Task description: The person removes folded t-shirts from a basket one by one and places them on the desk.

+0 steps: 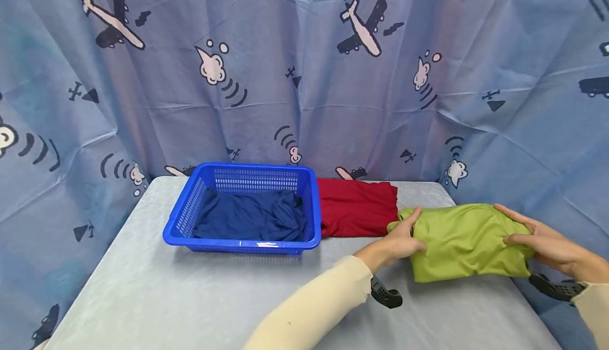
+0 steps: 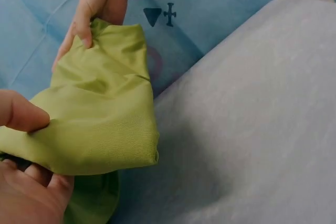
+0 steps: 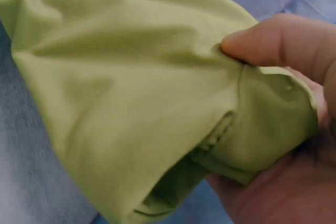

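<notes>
A folded lime-green garment (image 1: 468, 241) hangs between both hands above the right part of the table. My left hand (image 1: 398, 239) grips its left end, thumb on top and fingers underneath, as the left wrist view shows on the green cloth (image 2: 100, 124). At the other end my right hand (image 1: 552, 244) pinches the fabric; in the right wrist view the thumb presses the cloth (image 3: 136, 72) from above, with open folds at its edge. A folded red garment (image 1: 357, 207) lies on the table just behind the left hand, partly hidden by the basket and the green cloth.
A blue plastic basket (image 1: 311, 223) stands left of the red garment, with a dark blue garment (image 1: 249, 215) lying inside. The pale table (image 1: 190, 297) is bounded at the back and sides by a blue printed curtain (image 1: 266, 75). Both wrists wear black straps.
</notes>
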Motion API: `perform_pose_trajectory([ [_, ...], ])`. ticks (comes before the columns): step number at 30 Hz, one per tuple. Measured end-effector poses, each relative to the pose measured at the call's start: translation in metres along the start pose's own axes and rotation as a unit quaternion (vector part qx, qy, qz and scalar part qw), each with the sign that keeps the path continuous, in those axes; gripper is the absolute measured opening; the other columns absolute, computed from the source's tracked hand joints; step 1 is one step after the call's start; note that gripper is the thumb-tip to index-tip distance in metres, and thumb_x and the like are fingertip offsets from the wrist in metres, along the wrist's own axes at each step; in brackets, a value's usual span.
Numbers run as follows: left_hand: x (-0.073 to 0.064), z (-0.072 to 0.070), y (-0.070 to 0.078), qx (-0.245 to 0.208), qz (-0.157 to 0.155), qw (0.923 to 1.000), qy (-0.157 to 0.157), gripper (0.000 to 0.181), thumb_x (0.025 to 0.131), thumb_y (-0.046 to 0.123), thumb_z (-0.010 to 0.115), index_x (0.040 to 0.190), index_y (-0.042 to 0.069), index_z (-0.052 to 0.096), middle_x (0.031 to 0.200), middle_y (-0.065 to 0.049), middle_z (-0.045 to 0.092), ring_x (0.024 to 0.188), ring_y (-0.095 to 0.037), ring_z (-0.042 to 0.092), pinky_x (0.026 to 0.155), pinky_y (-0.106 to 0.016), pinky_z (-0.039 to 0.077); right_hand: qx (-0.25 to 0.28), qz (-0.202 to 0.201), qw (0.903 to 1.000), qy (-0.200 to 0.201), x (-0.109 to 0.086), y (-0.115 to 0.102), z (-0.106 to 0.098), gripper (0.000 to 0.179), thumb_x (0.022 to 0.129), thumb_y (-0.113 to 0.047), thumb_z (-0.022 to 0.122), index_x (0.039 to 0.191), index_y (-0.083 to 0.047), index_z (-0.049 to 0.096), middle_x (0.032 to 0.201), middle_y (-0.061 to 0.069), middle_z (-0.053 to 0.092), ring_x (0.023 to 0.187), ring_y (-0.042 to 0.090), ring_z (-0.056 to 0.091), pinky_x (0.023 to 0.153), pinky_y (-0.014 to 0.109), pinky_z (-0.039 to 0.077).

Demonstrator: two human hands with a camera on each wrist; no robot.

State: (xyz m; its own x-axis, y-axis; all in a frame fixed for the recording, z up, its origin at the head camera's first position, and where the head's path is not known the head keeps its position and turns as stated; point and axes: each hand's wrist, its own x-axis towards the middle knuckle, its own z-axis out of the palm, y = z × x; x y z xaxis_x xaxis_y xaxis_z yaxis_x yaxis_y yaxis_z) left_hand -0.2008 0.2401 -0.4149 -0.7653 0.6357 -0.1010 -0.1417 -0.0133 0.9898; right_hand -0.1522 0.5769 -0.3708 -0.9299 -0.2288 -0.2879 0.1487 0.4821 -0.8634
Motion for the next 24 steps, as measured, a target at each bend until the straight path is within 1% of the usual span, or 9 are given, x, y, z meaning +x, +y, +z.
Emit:
perform_pose_trajectory([
  [3, 0.003, -0.001, -0.004, -0.014, -0.002, 0.9999, -0.003, 0.105, 0.076, -0.018, 0.062, 0.160, 0.036, 0.028, 0.151, -0.001, 0.050, 0.113, -0.002, 0.052, 0.096, -0.022, 0.046, -0.020, 0.012, 0.9996, 0.015, 0.001, -0.001, 0.000, 0.084, 0.106, -0.008, 0.045, 0.160, -0.039, -0.012, 0.154, -0.027, 0.008, 0.104, -0.015, 0.058, 0.082, 0.028, 0.059],
  [6, 0.006, -0.006, -0.011, -0.008, -0.013, 0.9998, 0.010, 0.105, 0.076, -0.018, 0.062, 0.160, 0.036, 0.029, 0.156, 0.002, 0.044, 0.126, -0.003, 0.047, 0.100, -0.024, 0.045, -0.015, 0.014, 0.9998, -0.002, 0.007, 0.001, 0.003, 0.083, 0.107, -0.011, 0.045, 0.160, -0.039, -0.012, 0.158, -0.021, -0.006, 0.106, -0.021, 0.051, 0.082, 0.024, 0.056],
  [12, 0.009, -0.020, -0.031, 0.030, -0.033, 0.9987, 0.025, 0.108, 0.075, -0.020, 0.058, 0.162, 0.033, 0.022, 0.168, 0.004, 0.023, 0.143, -0.006, 0.029, 0.107, -0.029, 0.039, 0.024, -0.017, 0.9988, -0.039, 0.026, 0.019, 0.015, 0.086, 0.106, -0.007, 0.045, 0.159, -0.041, -0.013, 0.151, -0.034, 0.012, 0.113, -0.023, 0.047, 0.087, 0.020, 0.054],
  [14, 0.010, -0.023, -0.036, 0.032, -0.032, 0.9987, 0.024, 0.110, 0.075, -0.021, 0.057, 0.163, 0.032, 0.019, 0.169, 0.002, 0.021, 0.143, -0.006, 0.028, 0.107, -0.028, 0.039, 0.041, -0.013, 0.9981, -0.043, 0.033, 0.024, 0.019, 0.089, 0.106, -0.007, 0.046, 0.158, -0.044, -0.015, 0.163, -0.023, -0.008, 0.112, -0.024, 0.046, 0.087, 0.019, 0.053],
  [17, 0.012, -0.026, -0.041, 0.026, -0.031, 0.9988, 0.028, 0.110, 0.075, -0.022, 0.057, 0.163, 0.033, 0.018, 0.169, 0.002, 0.020, 0.145, -0.007, 0.025, 0.110, -0.030, 0.038, 0.066, 0.003, 0.9969, -0.043, 0.042, 0.031, 0.025, 0.093, 0.105, -0.008, 0.048, 0.156, -0.046, -0.020, 0.161, 0.005, -0.037, 0.110, -0.023, 0.049, 0.087, 0.021, 0.053],
  [19, 0.013, -0.026, -0.043, 0.025, -0.033, 0.9986, 0.031, 0.110, 0.076, -0.022, 0.056, 0.163, 0.034, 0.018, 0.169, 0.002, 0.020, 0.146, -0.008, 0.024, 0.112, -0.032, 0.037, 0.074, 0.011, 0.9964, -0.040, 0.046, 0.035, 0.028, 0.096, 0.104, -0.007, 0.049, 0.155, -0.044, -0.022, 0.156, 0.018, -0.043, 0.108, -0.020, 0.050, 0.086, 0.023, 0.054],
  [20, 0.013, -0.026, -0.043, 0.026, -0.035, 0.9985, 0.033, 0.110, 0.076, -0.022, 0.056, 0.162, 0.034, 0.019, 0.169, 0.002, 0.020, 0.147, -0.009, 0.023, 0.113, -0.033, 0.037, 0.074, 0.016, 0.9964, -0.037, 0.046, 0.037, 0.029, 0.097, 0.103, -0.006, 0.050, 0.155, -0.044, -0.023, 0.155, 0.021, -0.044, 0.108, -0.020, 0.051, 0.086, 0.023, 0.054],
  [21, 0.014, -0.026, -0.044, 0.030, -0.036, 0.9983, 0.035, 0.109, 0.076, -0.022, 0.056, 0.162, 0.034, 0.019, 0.169, 0.002, 0.021, 0.148, -0.009, 0.023, 0.114, -0.033, 0.036, 0.071, 0.023, 0.9967, -0.032, 0.046, 0.039, 0.030, 0.098, 0.103, -0.006, 0.050, 0.155, -0.044, -0.023, 0.154, 0.021, -0.045, 0.121, -0.011, 0.051, 0.085, 0.021, 0.053],
  [24, 0.013, -0.021, -0.045, 0.044, -0.035, 0.9974, 0.046, 0.108, 0.076, -0.023, 0.053, 0.162, 0.033, 0.020, 0.168, 0.000, 0.024, 0.149, -0.011, 0.024, 0.116, -0.033, 0.034, 0.053, 0.036, 0.9977, -0.022, 0.043, 0.043, 0.031, 0.100, 0.102, -0.004, 0.051, 0.154, -0.043, -0.025, 0.154, 0.028, -0.041, 0.117, -0.010, 0.052, 0.084, 0.026, 0.055],
])
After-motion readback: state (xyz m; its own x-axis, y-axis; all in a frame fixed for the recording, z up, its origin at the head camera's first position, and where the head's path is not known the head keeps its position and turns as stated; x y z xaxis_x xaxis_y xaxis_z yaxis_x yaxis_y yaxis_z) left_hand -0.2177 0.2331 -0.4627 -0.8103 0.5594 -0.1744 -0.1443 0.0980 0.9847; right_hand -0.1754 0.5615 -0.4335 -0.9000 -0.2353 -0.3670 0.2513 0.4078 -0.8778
